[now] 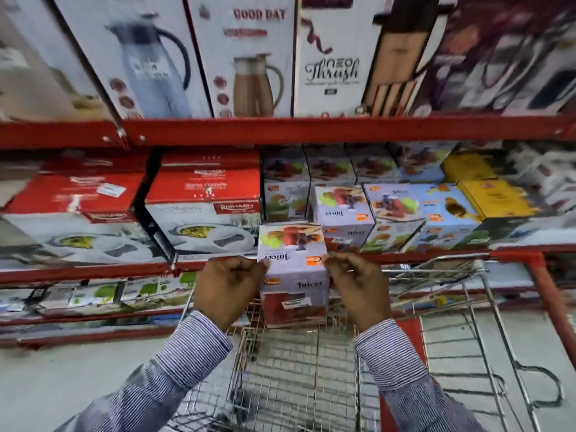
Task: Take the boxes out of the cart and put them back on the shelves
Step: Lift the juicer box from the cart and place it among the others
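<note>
left hand (229,283) and right hand (358,285), fingers (335,260) closed on opposite sides of an upright juicer box (293,266), held above the cart (311,363); shelf (405,252) gap directly ahead.

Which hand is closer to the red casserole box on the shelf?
Left. The left hand grips the juicer box just below-right of the casserole box; the right hand is across the juicer box, farther away.

Well above the fingers (249,266) we see white flask boxes (149,57), one printed GOOD DAY (249,57), and a Thrush box (333,67). Up and left of the fingers sit red-and-white Rishabh dinnerware boxes (202,210); up and right, yellow boxes (495,198). Below lies pale floor (62,369).
</note>
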### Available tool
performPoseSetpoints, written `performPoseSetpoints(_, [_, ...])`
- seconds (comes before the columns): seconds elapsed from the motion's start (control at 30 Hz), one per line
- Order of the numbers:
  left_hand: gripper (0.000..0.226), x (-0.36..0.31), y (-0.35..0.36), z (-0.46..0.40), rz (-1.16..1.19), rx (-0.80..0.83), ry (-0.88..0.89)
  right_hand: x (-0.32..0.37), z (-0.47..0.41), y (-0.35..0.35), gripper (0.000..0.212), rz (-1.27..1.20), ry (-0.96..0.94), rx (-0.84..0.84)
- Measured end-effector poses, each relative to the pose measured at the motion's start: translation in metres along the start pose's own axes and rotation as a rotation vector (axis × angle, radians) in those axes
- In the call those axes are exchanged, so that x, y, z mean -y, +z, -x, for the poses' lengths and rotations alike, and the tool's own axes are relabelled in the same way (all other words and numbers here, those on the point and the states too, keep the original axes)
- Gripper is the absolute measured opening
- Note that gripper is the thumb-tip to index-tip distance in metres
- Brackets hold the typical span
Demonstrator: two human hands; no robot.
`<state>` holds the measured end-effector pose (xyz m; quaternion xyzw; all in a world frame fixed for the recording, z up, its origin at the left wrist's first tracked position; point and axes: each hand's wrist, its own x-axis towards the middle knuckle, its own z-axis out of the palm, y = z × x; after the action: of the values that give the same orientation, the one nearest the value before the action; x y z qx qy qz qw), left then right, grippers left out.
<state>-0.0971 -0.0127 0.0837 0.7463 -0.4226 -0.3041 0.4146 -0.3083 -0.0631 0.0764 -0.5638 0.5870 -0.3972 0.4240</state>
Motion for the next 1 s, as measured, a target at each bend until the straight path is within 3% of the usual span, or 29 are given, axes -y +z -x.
performPoseSetpoints(0.27, [0.027, -0.016, -0.007, -0.018, -0.096, -0.061, 0.125, 0.020, -0.017, 0.003, 0.013, 0.091, -0.110, 0.027])
performPoseSetpoints(0.43, [0.041, 0.000, 0.016, -0.033, 0.029, -0.014, 0.106, 0.012, -0.040, 0.009, 0.021, 0.190, -0.079, 0.006])
performPoseSetpoints(0.53, [0.029, -0.006, 0.027, -0.029, 0.006, -0.062, 0.152, 0.013, -0.049, 0.005, 0.022, 0.200, -0.078, -0.008])
performPoseSetpoints(0.63, [0.031, -0.011, 0.031, -0.033, 0.033, -0.120, 0.182, 0.013, -0.058, 0.008, 0.023, 0.171, -0.073, 0.005])
performPoseSetpoints(1.0, [0.024, 0.005, 0.053, -0.062, 0.052, -0.145, 0.122, -0.003, -0.085, 0.028, 0.023, 0.158, -0.023, -0.003])
